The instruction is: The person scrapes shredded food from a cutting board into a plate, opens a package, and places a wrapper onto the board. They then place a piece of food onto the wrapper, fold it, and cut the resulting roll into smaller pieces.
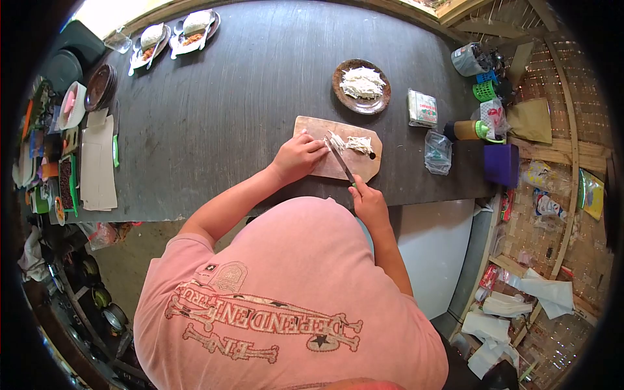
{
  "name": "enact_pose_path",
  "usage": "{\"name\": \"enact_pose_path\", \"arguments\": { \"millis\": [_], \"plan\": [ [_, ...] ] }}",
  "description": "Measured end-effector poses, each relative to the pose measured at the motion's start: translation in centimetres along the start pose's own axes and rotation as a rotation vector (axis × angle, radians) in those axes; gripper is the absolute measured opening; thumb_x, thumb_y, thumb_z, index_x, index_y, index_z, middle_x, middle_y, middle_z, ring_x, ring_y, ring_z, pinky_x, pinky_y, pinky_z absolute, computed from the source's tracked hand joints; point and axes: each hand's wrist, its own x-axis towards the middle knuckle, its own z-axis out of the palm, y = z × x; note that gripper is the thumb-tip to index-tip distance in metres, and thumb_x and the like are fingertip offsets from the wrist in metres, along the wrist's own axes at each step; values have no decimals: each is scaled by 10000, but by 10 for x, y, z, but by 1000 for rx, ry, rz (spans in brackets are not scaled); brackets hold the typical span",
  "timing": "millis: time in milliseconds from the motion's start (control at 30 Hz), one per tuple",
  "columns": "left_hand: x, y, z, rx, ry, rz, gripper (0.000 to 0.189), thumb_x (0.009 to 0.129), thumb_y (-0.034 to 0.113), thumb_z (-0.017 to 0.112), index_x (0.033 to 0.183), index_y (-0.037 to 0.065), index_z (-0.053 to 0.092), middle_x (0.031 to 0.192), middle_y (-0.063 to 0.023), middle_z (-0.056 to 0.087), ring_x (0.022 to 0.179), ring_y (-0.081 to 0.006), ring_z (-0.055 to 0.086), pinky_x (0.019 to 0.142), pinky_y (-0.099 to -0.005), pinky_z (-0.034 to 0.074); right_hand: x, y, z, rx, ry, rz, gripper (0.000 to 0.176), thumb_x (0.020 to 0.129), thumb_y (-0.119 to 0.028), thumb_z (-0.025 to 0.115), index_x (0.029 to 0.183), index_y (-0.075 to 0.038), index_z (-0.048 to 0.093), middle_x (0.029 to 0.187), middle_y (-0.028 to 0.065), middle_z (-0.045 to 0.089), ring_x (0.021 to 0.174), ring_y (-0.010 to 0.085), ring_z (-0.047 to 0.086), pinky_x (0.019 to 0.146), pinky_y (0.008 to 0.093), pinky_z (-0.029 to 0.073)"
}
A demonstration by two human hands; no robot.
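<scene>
A wooden cutting board (323, 170) lies near the table's front edge. My right hand (369, 200) is closed round the handle of a knife (341, 162), its blade slanting up and left over the board. With fingers bent, my left hand (300, 158) presses on the board just left of the blade, holding white food whose exact kind I cannot make out. Thin white strips (336, 140) lie by the blade tip, and a small heap of cut white strips (360, 145) sits at the board's right end. Beyond, a brown plate (361, 109) carries a larger heap of similar strips.
Right of the plate are a printed white packet (422, 108) and a clear plastic bag (438, 153). A purple container (501, 165) and baskets line the right edge. Two plates of rice (195, 26) stand far left; stacked brown plates (100, 88) and cardboard (99, 166) lie left.
</scene>
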Motion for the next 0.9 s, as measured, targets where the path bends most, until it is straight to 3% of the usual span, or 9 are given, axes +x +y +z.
{"name": "enact_pose_path", "arguments": {
  "millis": [533, 633, 700, 900],
  "plan": [
    [1, 0, -1, 1, 1, 13, 236, 959, 215, 780, 1180, 153, 835, 1212, 23, 768, 1097, -213, 715, 1120, -499, 596, 3, 6, 0, -32, -24, -28, 391, 1081, -268, 710, 1438, -110, 688, 934, 253, 769, 891, 485, 747, 753, 589, 572],
    [1, 1, -3, -5, -10, 4, 311, 902, 168, 814, 1213, 168, 836, 1235, 29, 772, 1100, -201, 713, 1155, -500, 588, 4, 5, -1, -22, -36, -23, 394, 1083, -279, 708, 1442, -118, 687, 941, 253, 770, 897, 488, 746, 757, 592, 572],
    [2, 1, -5, -6, -5, 9, 233, 960, 208, 778, 1180, 152, 830, 1214, 29, 763, 1101, -208, 712, 1127, -498, 593, 4, 4, -2, -23, -37, -14, 393, 1085, -282, 705, 1443, -122, 688, 947, 254, 771, 898, 489, 745, 760, 592, 572],
    [2, 1, -4, -6, -9, 5, 238, 959, 212, 780, 1184, 153, 831, 1196, 30, 762, 1102, -207, 712, 1129, -496, 593, 5, 4, -2, -27, -44, -5, 398, 1089, -288, 700, 1452, -127, 686, 957, 259, 771, 908, 494, 744, 773, 590, 575]
  ]
}}
